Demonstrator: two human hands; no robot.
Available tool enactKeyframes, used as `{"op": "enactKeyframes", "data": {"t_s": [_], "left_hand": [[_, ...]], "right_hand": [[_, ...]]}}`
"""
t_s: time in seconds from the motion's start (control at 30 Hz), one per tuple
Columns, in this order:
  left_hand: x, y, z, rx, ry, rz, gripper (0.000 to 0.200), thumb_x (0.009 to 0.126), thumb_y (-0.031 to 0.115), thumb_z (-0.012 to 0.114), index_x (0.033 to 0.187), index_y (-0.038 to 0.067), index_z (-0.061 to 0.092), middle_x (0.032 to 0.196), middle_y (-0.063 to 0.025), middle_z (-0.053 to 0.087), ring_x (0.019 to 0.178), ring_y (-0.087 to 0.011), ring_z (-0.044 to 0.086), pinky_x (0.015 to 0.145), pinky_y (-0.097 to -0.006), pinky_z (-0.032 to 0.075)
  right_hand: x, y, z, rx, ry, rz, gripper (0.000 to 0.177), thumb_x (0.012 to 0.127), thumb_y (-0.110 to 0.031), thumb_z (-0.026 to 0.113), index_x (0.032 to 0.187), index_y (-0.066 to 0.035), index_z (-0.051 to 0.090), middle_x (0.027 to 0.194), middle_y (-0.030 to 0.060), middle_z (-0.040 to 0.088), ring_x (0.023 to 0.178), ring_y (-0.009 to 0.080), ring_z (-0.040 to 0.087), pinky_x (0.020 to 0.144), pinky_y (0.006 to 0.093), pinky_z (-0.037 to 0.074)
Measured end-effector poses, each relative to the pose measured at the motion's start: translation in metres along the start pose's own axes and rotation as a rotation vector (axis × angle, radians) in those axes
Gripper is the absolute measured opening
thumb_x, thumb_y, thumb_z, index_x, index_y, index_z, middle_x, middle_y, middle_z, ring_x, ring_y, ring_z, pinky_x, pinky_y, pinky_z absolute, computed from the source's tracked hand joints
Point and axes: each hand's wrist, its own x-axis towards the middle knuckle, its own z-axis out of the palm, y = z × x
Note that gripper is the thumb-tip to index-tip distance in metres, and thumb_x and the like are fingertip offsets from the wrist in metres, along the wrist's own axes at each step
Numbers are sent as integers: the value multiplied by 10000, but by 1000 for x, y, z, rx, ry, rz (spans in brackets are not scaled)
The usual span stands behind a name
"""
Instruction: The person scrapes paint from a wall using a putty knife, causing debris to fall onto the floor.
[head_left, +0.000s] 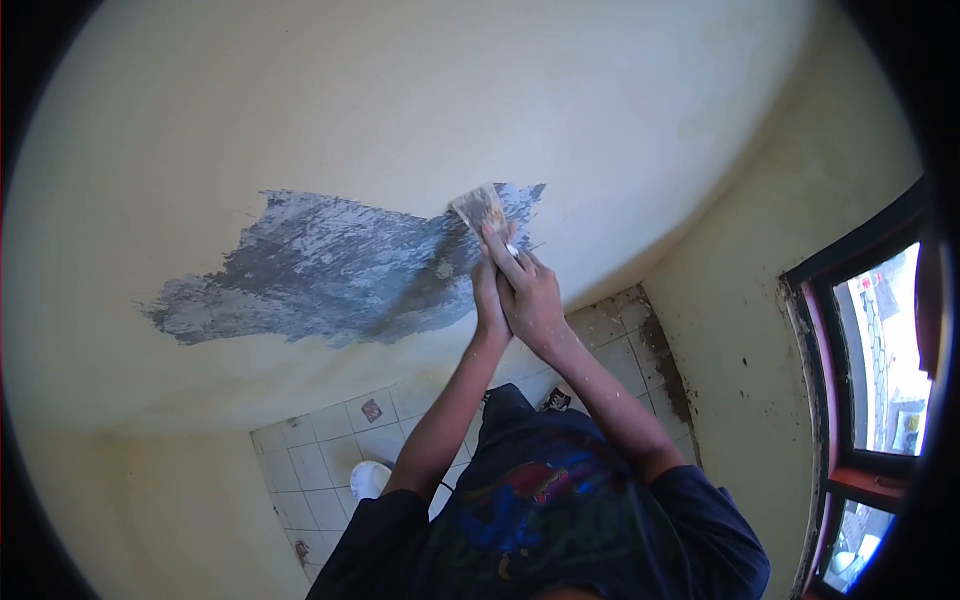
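Note:
A wide-bladed scraper (478, 207) lies with its blade against the pale yellow wall, at the upper right end of a rough grey patch (330, 265) where the coating is gone. Its handle is mostly hidden between my hands. My right hand (535, 300) is closed round the handle, with fingers stretched up toward the blade. Pressed against it from the other side, my left hand (488, 300) also grips the handle. Pale specks dot my right forearm.
Below the wall is a white tiled floor (330, 455) with dirty stains. A white bucket (370, 480) stands there, left of my body. To the right, a side wall (735, 330) has a dark-framed window (845, 460).

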Motion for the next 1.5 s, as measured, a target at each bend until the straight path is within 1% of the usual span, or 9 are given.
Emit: {"op": "enactKeyframes", "data": {"t_s": [0.33, 0.4, 0.53, 0.6, 0.67, 0.93, 1.1, 1.4, 1.5], "left_hand": [[-4, -2, -15, 2, 69, -104, 616, 1029, 462, 289, 1446, 10, 331, 1417, -88, 442, 1161, -140, 472, 1025, -287, 354], [-14, -7, -12, -58, 49, -74, 627, 1027, 459, 326, 1346, -69, 440, 791, -26, 582, 731, -85, 534, 778, -255, 459], [-4, 2, 8, -101, 372, -53, 630, 1022, 481, 320, 1348, -41, 456, 752, -2, 559, 683, -82, 517, 698, -235, 446], [-9, 19, 4, 75, 161, -43, 627, 1021, 489, 305, 1400, -1, 397, 1248, -84, 551, 905, -93, 535, 829, -263, 467], [-8, 22, 6, -42, 100, -45, 653, 1017, 508, 303, 1340, -34, 473, 724, 22, 521, 670, -67, 497, 648, -234, 427], [-19, -8, -4, -69, 301, -86, 614, 1023, 477, 322, 1345, -18, 489, 1137, -67, 617, 806, -79, 542, 769, -235, 455], [3, 76, 21, 53, -27, 44, 613, 1030, 476, 293, 1305, -18, 530, 699, 9, 550, 675, -76, 523, 681, -215, 441], [-28, 28, -34, 72, 161, -166, 625, 1006, 509, 360, 1324, -6, 519, 831, 10, 553, 742, -73, 493, 714, -223, 422], [-34, 35, -35, 66, 89, -212, 599, 1013, 456, 392, 1329, -43, 494, 1203, -95, 629, 790, -62, 520, 752, -242, 455]], "right_hand": [[-17, 1, 16, -63, -99, 138, 630, 852, -68, 544, 1436, -255, 400, 997, 181, 649, 874, 356, 644, 689, 456, 540], [-27, 0, 11, -68, -100, 137, 630, 854, -71, 545, 1437, -257, 398, 997, 185, 649, 867, 359, 644, 686, 454, 541], [-17, -5, 11, -111, -188, 174, 625, 870, -80, 541, 1446, -265, 384, 1027, 195, 650, 868, 367, 647, 694, 453, 543], [-11, -6, 16, -101, -128, 132, 622, 871, -79, 540, 1444, -263, 386, 1043, 202, 646, 875, 369, 647, 699, 456, 542], [-5, -8, 15, -86, -54, 74, 619, 872, -78, 539, 1443, -262, 388, 1059, 210, 643, 883, 371, 647, 705, 459, 542], [-31, -7, 14, -57, -187, 230, 602, 872, -51, 533, 1433, -231, 408, 1100, 196, 636, 881, 369, 642, 713, 440, 539], [26, -41, 9, 39, -35, 120, 603, 865, -26, 533, 1429, -206, 416, 1072, 186, 641, 853, 363, 644, 694, 446, 525], [-33, -34, 44, 83, -96, 298, 582, 896, 1, 494, 1439, -184, 401, 1100, 256, 620, 881, 404, 649, 750, 434, 515], [-32, -44, 42, 131, -69, 336, 571, 898, 5, 491, 1434, -173, 407, 1184, 277, 578, 905, 409, 644, 763, 423, 514]]}}
